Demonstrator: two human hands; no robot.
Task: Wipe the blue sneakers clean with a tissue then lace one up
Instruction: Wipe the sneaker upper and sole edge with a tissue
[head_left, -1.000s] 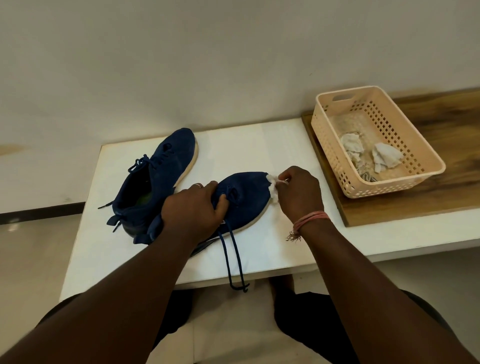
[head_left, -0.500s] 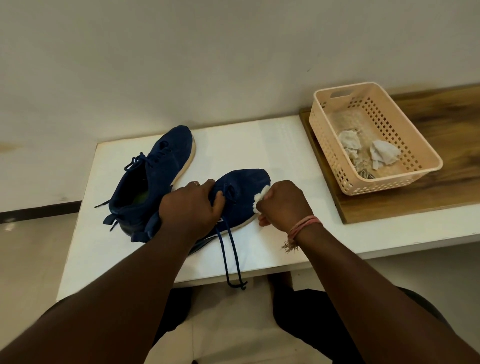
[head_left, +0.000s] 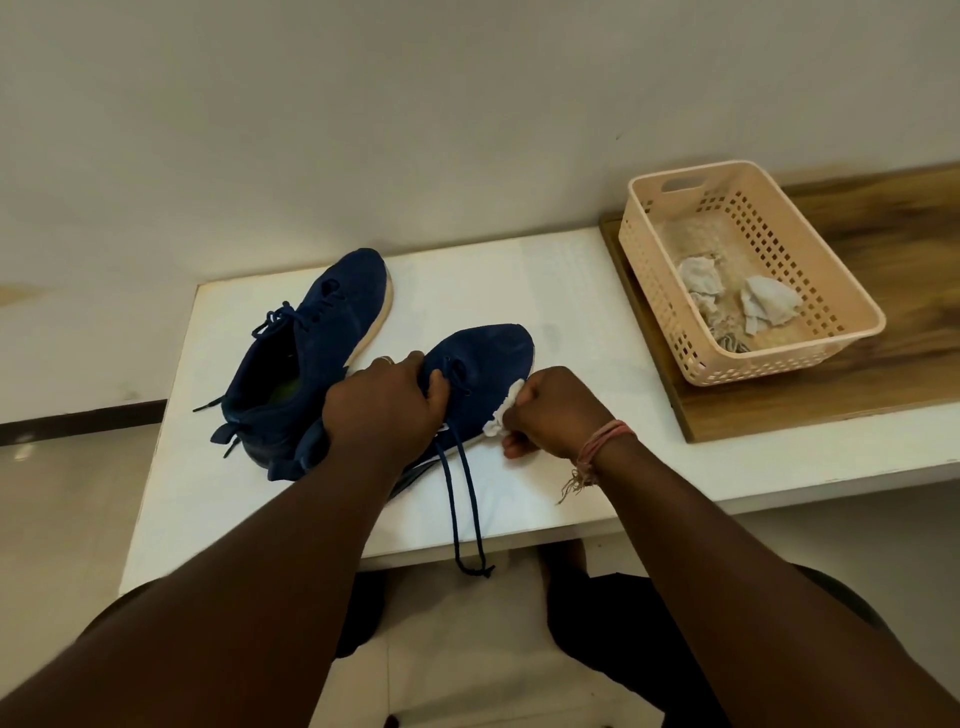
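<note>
Two blue sneakers lie on the white table (head_left: 571, 291). The far sneaker (head_left: 317, 338) is laced and rests to the left. My left hand (head_left: 382, 405) grips the near sneaker (head_left: 485, 364) over its tongue area, hiding the middle of the shoe. Its loose lace (head_left: 462, 499) trails over the table's front edge. My right hand (head_left: 558, 413) pinches a crumpled white tissue (head_left: 501, 415) against the near sneaker's right side, by the white sole.
A peach plastic basket (head_left: 810, 343) holding used tissues (head_left: 763, 306) stands on a wooden board (head_left: 883, 395) at the right. A pale wall runs behind the table. My legs show below the table's front edge.
My right hand has slid the tissue from the near sneaker's toe back along its right side toward me. My left hand has kept its grip on the shoe.
</note>
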